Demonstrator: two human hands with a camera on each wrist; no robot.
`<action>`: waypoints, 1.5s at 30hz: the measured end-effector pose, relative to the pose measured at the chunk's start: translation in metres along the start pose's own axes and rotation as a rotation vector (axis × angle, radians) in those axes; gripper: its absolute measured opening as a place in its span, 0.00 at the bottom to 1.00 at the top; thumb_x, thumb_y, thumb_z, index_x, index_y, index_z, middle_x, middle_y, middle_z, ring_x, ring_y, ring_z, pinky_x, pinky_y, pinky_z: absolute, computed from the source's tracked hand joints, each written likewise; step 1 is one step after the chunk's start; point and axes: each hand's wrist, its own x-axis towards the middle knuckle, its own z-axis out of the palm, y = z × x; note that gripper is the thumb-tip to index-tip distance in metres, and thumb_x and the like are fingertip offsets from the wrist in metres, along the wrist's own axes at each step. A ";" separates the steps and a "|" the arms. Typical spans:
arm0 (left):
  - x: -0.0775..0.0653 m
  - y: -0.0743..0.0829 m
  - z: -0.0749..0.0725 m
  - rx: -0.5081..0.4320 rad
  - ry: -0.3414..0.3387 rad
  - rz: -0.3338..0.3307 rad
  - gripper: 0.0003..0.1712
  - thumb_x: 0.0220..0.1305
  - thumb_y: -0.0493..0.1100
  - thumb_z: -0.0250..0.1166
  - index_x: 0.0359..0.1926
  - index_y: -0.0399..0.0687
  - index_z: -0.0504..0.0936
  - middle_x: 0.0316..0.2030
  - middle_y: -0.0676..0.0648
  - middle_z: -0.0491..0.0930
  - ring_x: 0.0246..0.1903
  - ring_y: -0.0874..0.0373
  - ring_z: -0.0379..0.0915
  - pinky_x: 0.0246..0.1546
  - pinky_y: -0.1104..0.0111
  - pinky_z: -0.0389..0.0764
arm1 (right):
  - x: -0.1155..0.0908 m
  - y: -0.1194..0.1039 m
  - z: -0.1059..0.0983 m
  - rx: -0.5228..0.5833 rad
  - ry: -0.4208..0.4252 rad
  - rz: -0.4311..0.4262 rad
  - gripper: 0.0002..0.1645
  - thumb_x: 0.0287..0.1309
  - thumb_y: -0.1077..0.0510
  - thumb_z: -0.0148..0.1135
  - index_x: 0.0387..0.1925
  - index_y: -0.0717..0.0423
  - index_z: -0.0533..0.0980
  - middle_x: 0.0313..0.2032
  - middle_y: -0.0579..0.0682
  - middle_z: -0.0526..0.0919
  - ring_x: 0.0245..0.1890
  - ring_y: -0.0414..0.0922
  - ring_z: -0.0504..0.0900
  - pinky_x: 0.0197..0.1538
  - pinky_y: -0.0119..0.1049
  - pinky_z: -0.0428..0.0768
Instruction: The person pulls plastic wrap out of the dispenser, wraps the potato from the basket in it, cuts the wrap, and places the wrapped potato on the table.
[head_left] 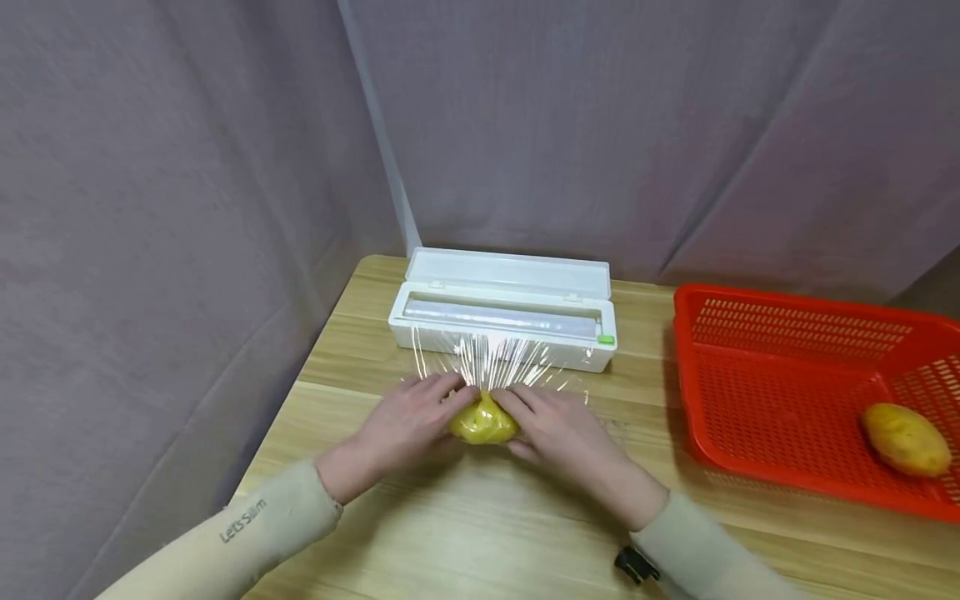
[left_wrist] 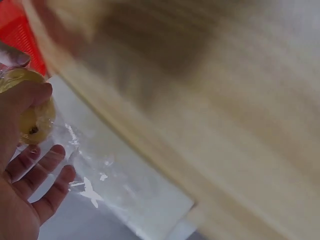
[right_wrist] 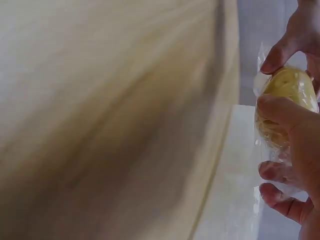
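Note:
Between both hands is a yellow potato (head_left: 483, 423) wrapped in clear cling film (head_left: 491, 360), held above the table. My left hand (head_left: 416, 417) grips its left side, the thumb lying across the potato in the left wrist view. From the right, my right hand (head_left: 558, 429) grips it too, its thumb pressing the film-covered surface (right_wrist: 282, 95). The film stretches in shiny creases from the potato toward the white cling film box (head_left: 502, 321). That box stands with its lid up and a film roll (head_left: 501, 318) inside. Parts of the fingers are hidden behind the potato in the head view.
At the right stands a red plastic basket (head_left: 772, 400) with another potato (head_left: 906, 439) in it. A green slider (head_left: 606, 339) sits at the box's right end. Grey curtains (head_left: 570, 142) hang behind and left of the wooden table (head_left: 457, 533).

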 end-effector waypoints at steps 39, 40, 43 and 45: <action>0.000 -0.017 0.039 -0.251 -0.180 -0.160 0.39 0.64 0.66 0.73 0.69 0.54 0.76 0.58 0.48 0.80 0.52 0.51 0.82 0.55 0.54 0.85 | -0.013 0.022 0.020 0.135 -0.200 0.162 0.46 0.64 0.38 0.74 0.77 0.52 0.70 0.66 0.57 0.80 0.65 0.58 0.80 0.67 0.60 0.79; -0.001 -0.017 0.039 -0.256 -0.180 -0.165 0.39 0.64 0.66 0.73 0.69 0.54 0.76 0.57 0.48 0.80 0.52 0.51 0.82 0.54 0.54 0.86 | -0.013 0.022 0.021 0.136 -0.199 0.156 0.45 0.65 0.38 0.74 0.76 0.52 0.71 0.66 0.57 0.80 0.65 0.57 0.80 0.67 0.60 0.79; -0.002 -0.018 0.039 -0.284 -0.183 -0.188 0.39 0.64 0.66 0.74 0.70 0.55 0.76 0.58 0.48 0.80 0.53 0.50 0.82 0.53 0.53 0.86 | -0.014 0.022 0.023 0.151 -0.197 0.146 0.44 0.65 0.39 0.74 0.75 0.53 0.72 0.64 0.56 0.82 0.64 0.56 0.81 0.66 0.59 0.79; -0.003 -0.018 0.038 -0.317 -0.180 -0.208 0.40 0.64 0.65 0.75 0.70 0.53 0.76 0.60 0.47 0.80 0.55 0.49 0.82 0.55 0.51 0.85 | -0.015 0.022 0.023 0.159 -0.194 0.146 0.44 0.65 0.40 0.74 0.75 0.53 0.72 0.63 0.55 0.82 0.63 0.55 0.81 0.66 0.58 0.80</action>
